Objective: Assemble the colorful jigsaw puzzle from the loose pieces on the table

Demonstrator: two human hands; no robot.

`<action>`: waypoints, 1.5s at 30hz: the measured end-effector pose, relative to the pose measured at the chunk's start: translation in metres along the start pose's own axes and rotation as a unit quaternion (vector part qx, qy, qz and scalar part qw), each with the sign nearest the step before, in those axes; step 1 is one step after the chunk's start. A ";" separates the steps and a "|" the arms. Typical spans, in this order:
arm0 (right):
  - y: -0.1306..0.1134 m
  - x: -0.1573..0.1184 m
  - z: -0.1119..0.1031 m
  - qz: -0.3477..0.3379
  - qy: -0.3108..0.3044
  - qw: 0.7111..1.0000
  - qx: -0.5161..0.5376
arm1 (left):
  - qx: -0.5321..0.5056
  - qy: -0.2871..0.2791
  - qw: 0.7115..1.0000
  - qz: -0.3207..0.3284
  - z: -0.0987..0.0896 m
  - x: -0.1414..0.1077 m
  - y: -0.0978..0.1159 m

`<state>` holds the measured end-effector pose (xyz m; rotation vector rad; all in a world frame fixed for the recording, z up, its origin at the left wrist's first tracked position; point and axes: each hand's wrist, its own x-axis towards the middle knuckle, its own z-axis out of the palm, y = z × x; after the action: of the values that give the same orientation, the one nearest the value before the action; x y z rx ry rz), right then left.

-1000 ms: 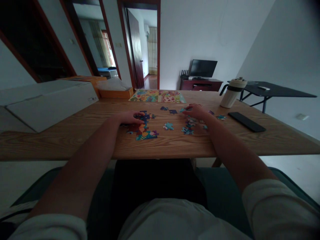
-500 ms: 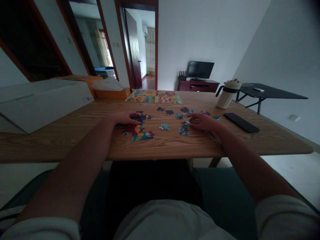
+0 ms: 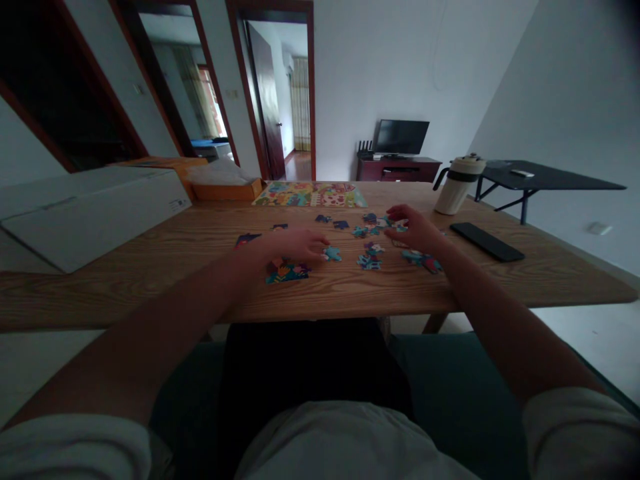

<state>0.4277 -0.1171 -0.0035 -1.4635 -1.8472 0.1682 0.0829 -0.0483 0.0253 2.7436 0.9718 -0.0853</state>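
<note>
The left hand [image 3: 299,245] has its fingers a little apart, beside the pale blue puzzle piece [image 3: 333,254]; it lies just right of them, long axis roughly sideways. Whether they touch, I can't tell. The right hand [image 3: 414,228], farther off, spreads its fingers around teal pieces [image 3: 384,222]. Table [image 3: 345,293] stretches between the blue piece and the near edge.

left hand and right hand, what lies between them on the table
In the head view, a light-blue puzzle piece lies beside the left hand; more puzzle pieces lie beyond it, nearer the right hand.
</note>
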 end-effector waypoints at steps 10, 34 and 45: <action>-0.036 0.020 -0.004 -0.058 -0.168 0.980 -0.090 | 0.002 -0.013 1.000 -0.013 0.004 0.012 0.015; -0.054 0.037 0.050 -0.074 -0.328 0.931 -0.141 | -0.040 0.056 0.994 -0.083 0.006 0.003 -0.029; -0.070 0.030 0.066 -0.096 -0.278 0.955 -0.041 | -0.010 0.039 0.994 -0.098 0.003 -0.008 -0.026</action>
<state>0.3300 -0.0914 0.0013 -1.3686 -2.4613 0.4513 0.0603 -0.0349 0.0181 2.6443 1.2536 -0.0014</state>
